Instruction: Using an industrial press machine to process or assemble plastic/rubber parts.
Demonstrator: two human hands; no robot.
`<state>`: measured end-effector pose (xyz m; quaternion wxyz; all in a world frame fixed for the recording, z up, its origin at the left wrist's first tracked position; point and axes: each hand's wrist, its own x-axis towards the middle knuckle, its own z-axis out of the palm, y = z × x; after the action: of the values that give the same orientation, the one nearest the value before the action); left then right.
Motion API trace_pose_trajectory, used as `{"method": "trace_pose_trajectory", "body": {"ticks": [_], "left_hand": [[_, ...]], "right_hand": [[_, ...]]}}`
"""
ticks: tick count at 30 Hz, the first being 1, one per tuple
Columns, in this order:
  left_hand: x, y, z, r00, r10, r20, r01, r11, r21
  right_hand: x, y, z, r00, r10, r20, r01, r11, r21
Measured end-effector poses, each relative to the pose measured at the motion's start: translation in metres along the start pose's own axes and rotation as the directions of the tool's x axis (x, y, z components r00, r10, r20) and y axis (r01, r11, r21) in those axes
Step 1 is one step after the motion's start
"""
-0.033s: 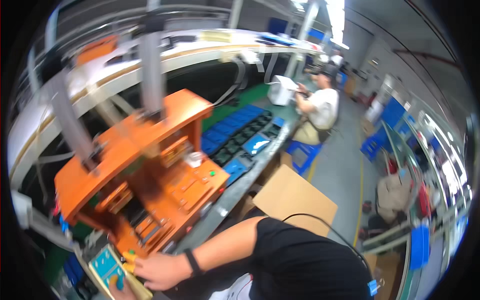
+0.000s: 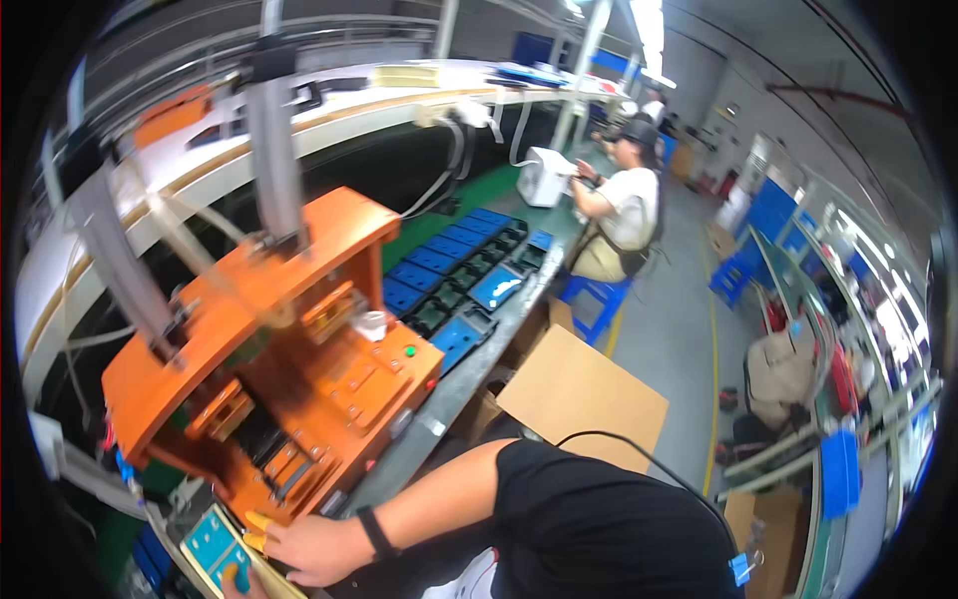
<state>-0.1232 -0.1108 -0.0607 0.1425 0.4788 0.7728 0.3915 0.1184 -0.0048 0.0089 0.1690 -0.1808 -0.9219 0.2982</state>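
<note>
Factory hall, long workbench (image 2: pixel 469 374) running from 7 o'clock up toward 1 o'clock, green mat on top. Orange press (image 2: pixel 269 369) stands on the bench at 9 o'clock, two grey posts rising from it, green button on its front block. Right hand (image 2: pixel 304 549) at 7 o'clock, forearm reaching in from the lower middle across the body, black band at the wrist, palm down. Its fingers (image 2: pixel 261 531) wear yellow tips and press on a flat teal panel (image 2: pixel 215 544) lying at the press's foot by the picture's lower rim; fingers spread narrow, resting on it rather than wrapped around. Left hand not seen. Blue and black trays (image 2: pixel 449 270) lie in rows at 12 o'clock beyond the press. Cardboard sheet (image 2: pixel 584 399) leans under the bench edge at 3 o'clock. Seated co-worker (image 2: pixel 624 215) at 1 o'clock, well apart.
</note>
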Motion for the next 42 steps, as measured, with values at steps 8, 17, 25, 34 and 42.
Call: {"method": "trace_pose_trajectory", "body": {"ticks": [8, 17, 25, 34, 42], "left_hand": [[-0.004, 0.051, -0.022, 0.970, -0.196, 0.141, 0.213, 0.970, -0.120], [0.026, -0.088, -0.038, 0.974, -0.186, -0.127, 0.117, 0.898, -0.424], [0.032, -0.195, -0.218, 0.638, -0.614, -0.465, 0.116, 0.674, -0.730], [-0.107, -0.038, -0.158, 0.924, -0.350, -0.151, 0.122, 0.648, -0.752], [-0.098, 0.056, -0.057, 0.917, -0.061, 0.394, 0.345, 0.614, -0.710]], "right_hand": [[-0.004, 0.007, 0.027, 0.995, -0.061, -0.076, 0.059, 0.998, -0.029], [0.006, 0.009, 0.122, 0.969, -0.141, 0.202, 0.143, 0.990, 0.003], [-0.003, -0.008, 0.088, 0.959, -0.256, 0.121, 0.254, 0.967, 0.035], [-0.068, 0.011, -0.059, 0.865, -0.303, -0.401, 0.299, 0.951, -0.075], [-0.066, 0.038, -0.108, 0.853, -0.244, -0.461, 0.058, 0.923, -0.381]]}}
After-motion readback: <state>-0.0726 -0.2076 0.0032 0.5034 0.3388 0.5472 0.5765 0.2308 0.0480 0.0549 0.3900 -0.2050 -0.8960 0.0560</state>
